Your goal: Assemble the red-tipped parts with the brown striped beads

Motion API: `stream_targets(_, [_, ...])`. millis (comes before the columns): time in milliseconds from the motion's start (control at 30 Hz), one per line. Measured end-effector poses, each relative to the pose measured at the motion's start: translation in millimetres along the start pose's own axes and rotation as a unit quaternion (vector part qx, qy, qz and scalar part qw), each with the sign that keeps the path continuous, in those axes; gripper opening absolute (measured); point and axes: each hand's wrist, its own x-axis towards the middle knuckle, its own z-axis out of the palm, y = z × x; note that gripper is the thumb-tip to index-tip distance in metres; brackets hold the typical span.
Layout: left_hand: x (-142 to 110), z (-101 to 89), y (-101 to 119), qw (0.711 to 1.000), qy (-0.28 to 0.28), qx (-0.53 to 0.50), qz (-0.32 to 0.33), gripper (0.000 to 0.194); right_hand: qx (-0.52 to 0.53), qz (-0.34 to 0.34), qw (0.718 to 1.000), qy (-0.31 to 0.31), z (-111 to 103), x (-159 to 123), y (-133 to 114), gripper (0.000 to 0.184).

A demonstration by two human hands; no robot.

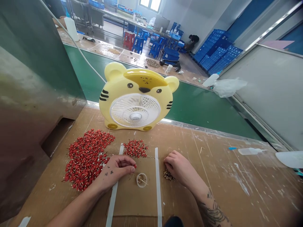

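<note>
Red part (135, 165) pinched in left hand (117, 170) at cardboard-topped counter (213, 170)

Left hand's grip is together, thumb and fingertips clamped on the red part. Clear plastic cup (141, 180), taken as centre for bearings, stands just beside that hand at its 4 o'clock; its contents are too small to tell. Right hand (176, 165) lies at the cup's 3 o'clock, fingers curled down over a tan speckled pile (168, 175); whether its grip is apart or clamped cannot be told. Large red heap (86, 159) lies at 9 o'clock, smaller red heap (135, 148) at 12 o'clock, between two white tape strips (158, 189). Yellow tiger-face fan (134, 112) stands upright beyond, at the counter's far edge, before a green conveyor belt (196, 107). Blue crates (213, 53) are stacked well off at 1 o'clock, a crouching person (193, 42) beside them.
</note>
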Motion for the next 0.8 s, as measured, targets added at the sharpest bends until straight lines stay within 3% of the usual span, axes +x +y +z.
stream_targets(200, [-1,0.2,-2,1.0,-0.005,-0.021,-0.005,0.016,-0.007,-0.077,0.997,-0.019,-6,0,2,0.029])
stream_targets(300, [-2,0.3,-1,1.0,-0.013,-0.016,-0.009,0.016,-0.013,-0.08,0.996,-0.042,-9,2,7,0.027])
stream_targets(367, [-2,1.1,1,1.0,-0.012,-0.015,-0.006,0.015,0.02,-0.064,0.997,-0.023,-10,3,9,0.023])
stream_targets(467, [-2,3.2,3,1.0,0.0,-0.016,0.005,0.015,0.13,-0.024,0.99,0.052,-8,2,7,0.017])
stream_targets(600, [-1,6.6,1,0.999,0.024,0.001,0.027,0.014,0.293,0.029,0.947,0.125,1,3,-17,0.012])
stream_targets(800, [-1,7.6,-3,0.994,0.073,0.042,0.069,0.014,0.458,0.054,0.874,0.154,12,24,-79,0.012])
